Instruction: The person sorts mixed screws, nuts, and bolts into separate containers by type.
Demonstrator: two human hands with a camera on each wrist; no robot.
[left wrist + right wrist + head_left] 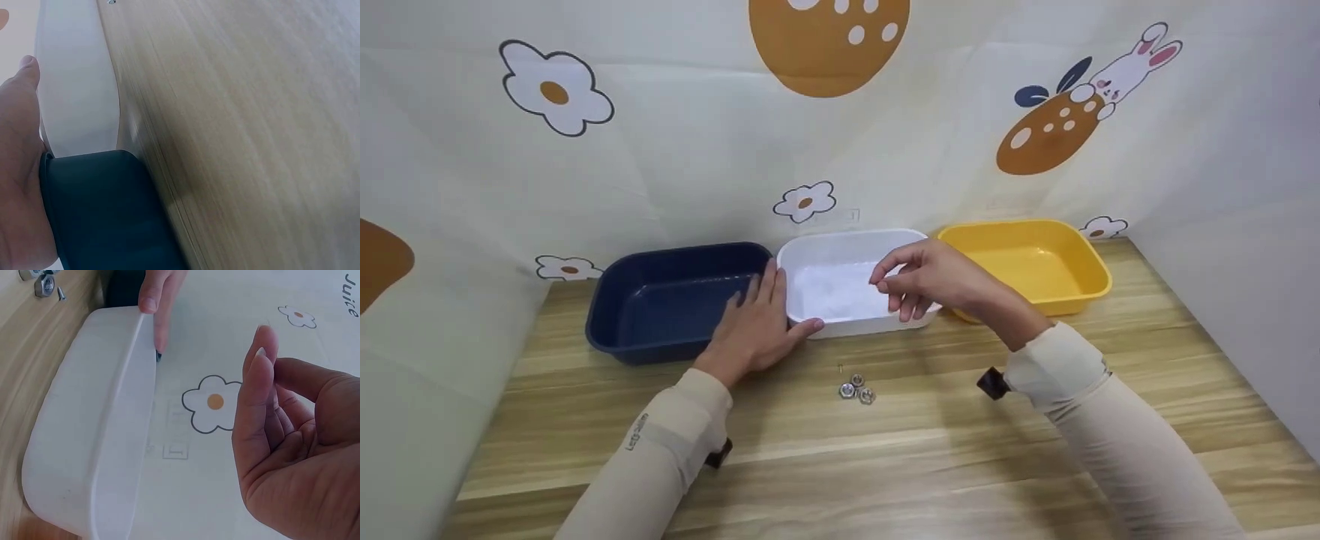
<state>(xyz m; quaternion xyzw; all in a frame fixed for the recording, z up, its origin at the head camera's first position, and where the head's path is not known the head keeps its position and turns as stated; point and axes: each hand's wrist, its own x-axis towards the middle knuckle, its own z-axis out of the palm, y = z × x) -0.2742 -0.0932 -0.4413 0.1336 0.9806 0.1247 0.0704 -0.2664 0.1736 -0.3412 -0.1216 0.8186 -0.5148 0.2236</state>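
My left hand (754, 322) lies with straight fingers along the blue bin's (649, 352) right rim, where it meets the white bin (862, 326). Its thumb (149, 305) rests at the white bin's near corner. Over the right part of the white bin is my right hand (934, 277), thumb and index fingertips together and the other fingers curled. I cannot tell if something tiny is between those fingertips. On the table in front of the white bin sit three hex nuts (847, 390) in a cluster, with a small screw (61, 293) beside them.
A yellow bin (1072, 304) stands right of the white one. The three bins form a row on the wood-grain table (825, 472), against a pale printed cloth backdrop (682, 150). Cloth side walls border the table on both sides.
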